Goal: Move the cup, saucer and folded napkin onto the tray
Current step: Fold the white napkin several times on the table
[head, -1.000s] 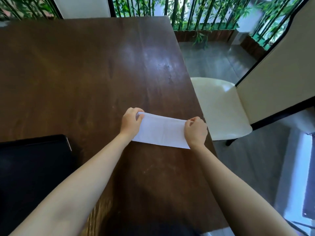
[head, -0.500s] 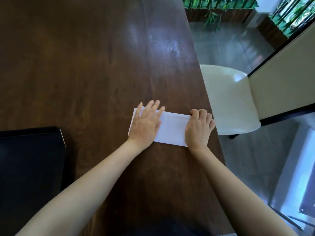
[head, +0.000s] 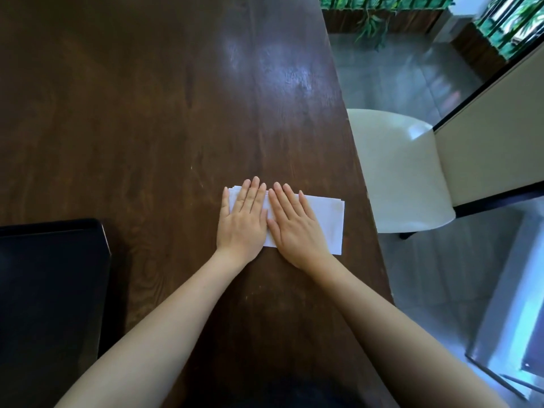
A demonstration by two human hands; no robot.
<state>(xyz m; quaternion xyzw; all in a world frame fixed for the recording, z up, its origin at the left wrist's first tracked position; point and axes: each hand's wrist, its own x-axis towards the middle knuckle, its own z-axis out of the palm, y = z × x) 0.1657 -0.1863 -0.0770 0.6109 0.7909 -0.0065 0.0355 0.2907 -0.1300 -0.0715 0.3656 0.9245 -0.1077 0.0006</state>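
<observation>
A white folded napkin [head: 331, 223] lies flat on the dark wooden table [head: 176, 113], close to its right edge. My left hand [head: 243, 220] rests palm down on the napkin's left part, fingers straight and together. Beside it, my right hand [head: 295, 223] presses flat on the middle of the napkin, thumbs nearly touching. Only the napkin's right end and a strip at the left show. A black tray [head: 53, 290] sits at the left edge of view, apart from the napkin. No cup or saucer is in view.
A cream chair [head: 394, 172] stands just past the table's right edge, with grey floor around it. Planters with green bamboo [head: 382, 13] line the far right background.
My right hand has gone from curled at the napkin's right end to flat on its middle, next to the left hand. The view has tilted further down.
</observation>
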